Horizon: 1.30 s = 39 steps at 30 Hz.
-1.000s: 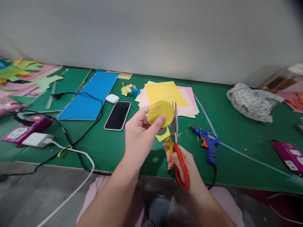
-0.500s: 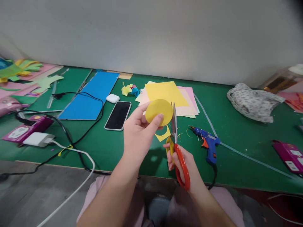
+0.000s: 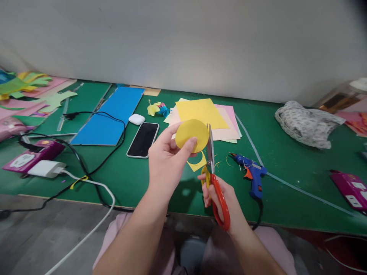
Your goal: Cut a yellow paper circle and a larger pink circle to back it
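Between the thumb and fingers of my left hand is a yellow paper circle, raised above the table. My right hand grips a pair of scissors with red and yellow handles, blades pointing up and slightly apart. The blades stand right beside the circle's right edge; I cannot tell whether they touch it. Below the circle lies a yellow paper offcut with a curved cut-out, and thin yellow trimmings are scattered near it. Part of my right hand is hidden behind the handles.
Behind my hands is a stack of coloured paper. A blue glue gun lies to the right, a phone and a white earbud case to the left. Cables cross the green table near a purple power strip.
The yellow circle and my left hand have shifted very slightly to the left. The scissors have barely moved, their blades a little closer to upright.
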Tool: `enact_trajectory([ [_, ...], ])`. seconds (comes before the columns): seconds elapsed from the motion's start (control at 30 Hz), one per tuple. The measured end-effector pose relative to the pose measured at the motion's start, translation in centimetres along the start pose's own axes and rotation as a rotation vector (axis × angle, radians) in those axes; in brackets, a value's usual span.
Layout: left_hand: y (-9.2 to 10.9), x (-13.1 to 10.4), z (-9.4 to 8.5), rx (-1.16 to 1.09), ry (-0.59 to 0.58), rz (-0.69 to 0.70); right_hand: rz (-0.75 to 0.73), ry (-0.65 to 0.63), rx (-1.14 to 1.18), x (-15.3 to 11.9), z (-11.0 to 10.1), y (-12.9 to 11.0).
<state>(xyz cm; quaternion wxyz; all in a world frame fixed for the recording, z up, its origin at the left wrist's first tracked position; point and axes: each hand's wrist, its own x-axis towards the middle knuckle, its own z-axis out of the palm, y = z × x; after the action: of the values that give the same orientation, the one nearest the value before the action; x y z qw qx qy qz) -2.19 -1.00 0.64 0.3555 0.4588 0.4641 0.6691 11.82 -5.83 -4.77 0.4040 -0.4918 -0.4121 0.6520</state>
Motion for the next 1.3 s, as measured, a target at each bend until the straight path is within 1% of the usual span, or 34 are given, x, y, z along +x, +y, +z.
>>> enact_trajectory([
  [0.17,-0.03,0.07,-0.04,-0.006,0.003,-0.013,-0.004,0.002,-0.002,0.07,-0.01,0.10],
  [0.37,-0.07,0.08,-0.04,-0.044,0.009,0.004,0.005,0.004,0.002,0.11,0.02,0.21],
  [0.8,0.04,0.19,-0.13,-0.001,0.046,-0.019,0.020,-0.001,-0.011,0.02,0.11,0.01],
  [1.13,0.08,0.20,-0.17,0.001,0.058,-0.014,0.009,-0.006,0.005,0.04,0.11,0.09],
  [1.3,-0.15,0.24,-0.28,-0.026,0.057,0.018,0.012,-0.002,0.001,0.00,0.12,0.15],
])
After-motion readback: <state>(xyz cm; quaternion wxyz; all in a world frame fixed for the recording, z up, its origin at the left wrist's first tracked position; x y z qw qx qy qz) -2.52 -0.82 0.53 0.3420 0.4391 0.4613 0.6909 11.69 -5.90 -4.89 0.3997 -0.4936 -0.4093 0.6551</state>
